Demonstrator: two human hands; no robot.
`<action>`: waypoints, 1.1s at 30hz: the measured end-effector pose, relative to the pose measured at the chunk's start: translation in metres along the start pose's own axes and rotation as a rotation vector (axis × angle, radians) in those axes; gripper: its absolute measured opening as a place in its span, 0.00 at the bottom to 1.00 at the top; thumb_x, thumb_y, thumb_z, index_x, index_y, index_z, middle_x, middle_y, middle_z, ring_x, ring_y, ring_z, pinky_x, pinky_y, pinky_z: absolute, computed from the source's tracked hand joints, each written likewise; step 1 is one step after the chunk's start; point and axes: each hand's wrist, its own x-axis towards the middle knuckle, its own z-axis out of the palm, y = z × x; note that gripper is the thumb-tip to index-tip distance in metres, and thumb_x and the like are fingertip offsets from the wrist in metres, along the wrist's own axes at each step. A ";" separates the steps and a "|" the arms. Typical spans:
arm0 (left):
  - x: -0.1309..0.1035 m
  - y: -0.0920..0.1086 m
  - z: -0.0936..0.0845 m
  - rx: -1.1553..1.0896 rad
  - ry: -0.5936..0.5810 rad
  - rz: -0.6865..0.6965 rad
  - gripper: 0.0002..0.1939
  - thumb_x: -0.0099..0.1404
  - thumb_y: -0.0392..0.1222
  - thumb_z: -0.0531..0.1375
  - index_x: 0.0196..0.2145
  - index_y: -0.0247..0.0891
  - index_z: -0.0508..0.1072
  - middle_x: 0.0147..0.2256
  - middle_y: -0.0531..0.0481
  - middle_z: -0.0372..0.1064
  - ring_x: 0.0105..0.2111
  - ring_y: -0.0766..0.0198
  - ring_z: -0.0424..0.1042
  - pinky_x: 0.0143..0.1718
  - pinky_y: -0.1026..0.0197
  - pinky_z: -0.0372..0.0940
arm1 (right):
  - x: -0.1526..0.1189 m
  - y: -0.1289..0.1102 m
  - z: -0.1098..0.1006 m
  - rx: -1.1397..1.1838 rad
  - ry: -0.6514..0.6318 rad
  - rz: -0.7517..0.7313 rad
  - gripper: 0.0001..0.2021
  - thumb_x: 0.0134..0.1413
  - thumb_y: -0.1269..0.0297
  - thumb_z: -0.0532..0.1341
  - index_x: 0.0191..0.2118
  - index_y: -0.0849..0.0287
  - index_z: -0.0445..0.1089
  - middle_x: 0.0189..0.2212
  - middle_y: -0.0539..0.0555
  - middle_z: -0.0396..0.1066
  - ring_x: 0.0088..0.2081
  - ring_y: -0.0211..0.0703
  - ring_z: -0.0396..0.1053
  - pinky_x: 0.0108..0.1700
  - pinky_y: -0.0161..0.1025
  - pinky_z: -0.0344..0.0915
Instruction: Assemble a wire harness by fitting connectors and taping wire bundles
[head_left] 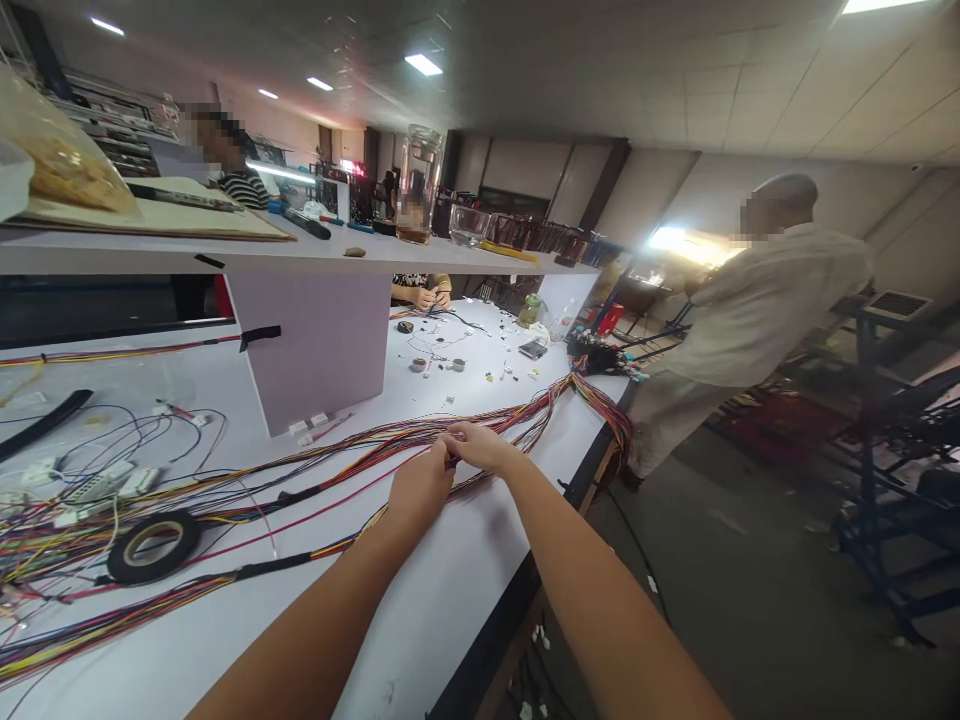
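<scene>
A long wire bundle (352, 437) of many colours runs along the white table (465, 560) and hangs over its right edge. My left hand (424, 478) is closed on a strand of this bundle near the table's middle. Right beside it, my right hand (480, 448) pinches the same wires, the fingertips of both hands meeting. The exact spot they grip is hidden behind the fingers. Black tape wraps part of a nearer branch (274, 566) to the left. A roll of black tape (154, 546) lies flat on the wires at the left.
Above the table runs a white shelf (300, 256) with a glass jar (418, 185) and a glass bowl (470, 226). White connectors (105, 485) lie at the left. Across the table are a co-worker's hands (427, 297). A person in pale clothes (750, 300) stands at the right.
</scene>
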 end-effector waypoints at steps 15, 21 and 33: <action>0.010 -0.005 -0.004 -0.292 -0.164 -0.069 0.20 0.53 0.59 0.61 0.26 0.39 0.65 0.19 0.56 0.61 0.20 0.65 0.61 0.20 0.63 0.50 | -0.056 0.006 -0.042 -0.133 0.024 -0.181 0.15 0.54 0.48 0.59 0.35 0.54 0.72 0.36 0.50 0.73 0.44 0.45 0.66 0.49 0.41 0.58; 0.005 0.007 0.000 -0.165 -0.045 -0.072 0.09 0.54 0.38 0.60 0.34 0.39 0.66 0.30 0.47 0.71 0.33 0.54 0.70 0.28 0.59 0.54 | 0.001 -0.015 0.002 -0.161 -0.071 -0.043 0.12 0.33 0.61 0.73 0.20 0.56 0.69 0.14 0.46 0.65 0.27 0.43 0.66 0.37 0.40 0.60; 0.007 0.005 0.000 -0.447 -0.292 -0.150 0.25 0.66 0.58 0.45 0.41 0.36 0.70 0.18 0.57 0.58 0.14 0.68 0.55 0.17 0.63 0.52 | -0.089 0.029 -0.009 0.143 -0.101 0.122 0.24 0.53 0.38 0.54 0.35 0.57 0.67 0.23 0.50 0.72 0.29 0.42 0.71 0.39 0.41 0.65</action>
